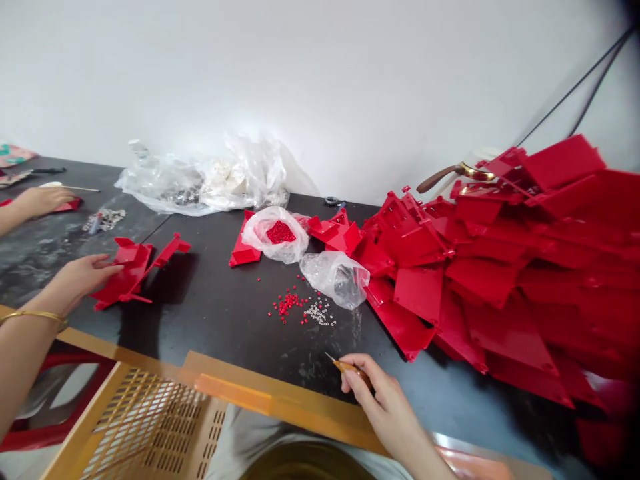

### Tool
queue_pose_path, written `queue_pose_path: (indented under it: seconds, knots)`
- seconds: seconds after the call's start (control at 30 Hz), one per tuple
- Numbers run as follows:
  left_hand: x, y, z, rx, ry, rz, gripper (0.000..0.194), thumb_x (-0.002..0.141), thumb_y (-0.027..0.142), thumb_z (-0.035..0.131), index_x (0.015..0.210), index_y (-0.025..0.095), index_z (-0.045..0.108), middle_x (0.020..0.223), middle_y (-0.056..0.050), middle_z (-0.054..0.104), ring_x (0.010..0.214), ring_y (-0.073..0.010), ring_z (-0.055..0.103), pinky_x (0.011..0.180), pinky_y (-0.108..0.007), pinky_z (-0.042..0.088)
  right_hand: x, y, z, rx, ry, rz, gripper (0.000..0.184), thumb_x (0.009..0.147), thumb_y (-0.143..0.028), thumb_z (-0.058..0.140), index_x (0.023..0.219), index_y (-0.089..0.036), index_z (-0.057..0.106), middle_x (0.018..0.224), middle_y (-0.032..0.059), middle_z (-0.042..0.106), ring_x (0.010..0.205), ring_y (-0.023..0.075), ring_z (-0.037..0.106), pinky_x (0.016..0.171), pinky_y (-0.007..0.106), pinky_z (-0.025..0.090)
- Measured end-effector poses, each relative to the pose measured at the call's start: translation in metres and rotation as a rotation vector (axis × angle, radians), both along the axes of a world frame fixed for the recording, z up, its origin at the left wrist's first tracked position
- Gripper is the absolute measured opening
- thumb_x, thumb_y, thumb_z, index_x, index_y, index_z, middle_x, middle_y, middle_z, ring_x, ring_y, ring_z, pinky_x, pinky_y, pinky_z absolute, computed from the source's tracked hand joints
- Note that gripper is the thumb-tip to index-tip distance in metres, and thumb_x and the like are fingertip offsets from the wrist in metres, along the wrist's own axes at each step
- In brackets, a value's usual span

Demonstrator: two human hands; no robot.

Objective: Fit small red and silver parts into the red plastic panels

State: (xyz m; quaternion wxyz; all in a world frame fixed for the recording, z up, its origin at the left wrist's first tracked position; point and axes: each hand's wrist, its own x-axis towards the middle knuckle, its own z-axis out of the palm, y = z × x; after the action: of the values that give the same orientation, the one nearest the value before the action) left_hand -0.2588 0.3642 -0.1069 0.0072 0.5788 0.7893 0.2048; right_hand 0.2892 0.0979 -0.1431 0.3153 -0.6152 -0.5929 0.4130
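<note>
The awl [354, 372], clamped in the right hand [375, 393], points up-left across the desk [220, 307]; the left hand [83, 280], loosely open, touches a red bracket [129, 273].

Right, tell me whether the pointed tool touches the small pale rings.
Apart. The head view shows bare black tabletop between the pointed tool and the small pale rings.

We have 1 view, from a camera worn on the head. It looks forward and down over the black, flat tabletop [225, 300], close enough that we see both bare forearms enter from the lower edge and left side. The plain white upright wall [320, 87] fills the top; our lap shows at the bottom. No 2nd view shares this scene.
</note>
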Motion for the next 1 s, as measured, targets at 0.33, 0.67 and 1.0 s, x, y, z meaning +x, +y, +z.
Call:
queue_pose_path:
  seconds: [0.33,0.67,1.0]
  knots:
    - [0.069,-0.036,-0.016,0.038,0.377,-0.351,0.048,0.093,0.042,0.034,0.105,0.017,0.073,0.124,-0.01,0.071,0.138,-0.0317,0.042,0.114,-0.06,0.015,0.013,0.005,-0.005,0.001,0.025,-0.084,0.027,0.1,-0.044,0.042,0.103,-0.022,0.058,0.077,-0.0008,0.064,0.065,0.014,0.056,0.06,0.024,0.042]
    - [0.147,-0.055,-0.014,0.096,0.231,-0.512,0.047,0.09,0.045,0.047,0.117,0.013,0.069,0.129,-0.015,0.068,0.146,-0.0356,0.03,0.118,-0.059,0.005,0.017,0.002,-0.012,0.025,0.019,-0.11,0.028,0.099,-0.044,0.043,0.103,-0.022,0.059,0.077,-0.0001,0.066,0.066,0.0139,0.059,0.061,0.023,0.045]
    - [0.148,-0.086,-0.006,0.124,-0.121,-0.162,0.061,0.087,0.048,0.05,0.133,0.008,0.053,0.119,-0.023,0.067,0.103,-0.0355,0.065,0.095,-0.051,0.048,0.033,0.002,-0.031,0.091,-0.01,-0.088,0.031,0.096,-0.051,0.045,0.096,-0.024,0.06,0.076,0.002,0.068,0.067,0.0157,0.064,0.063,0.022,0.051]
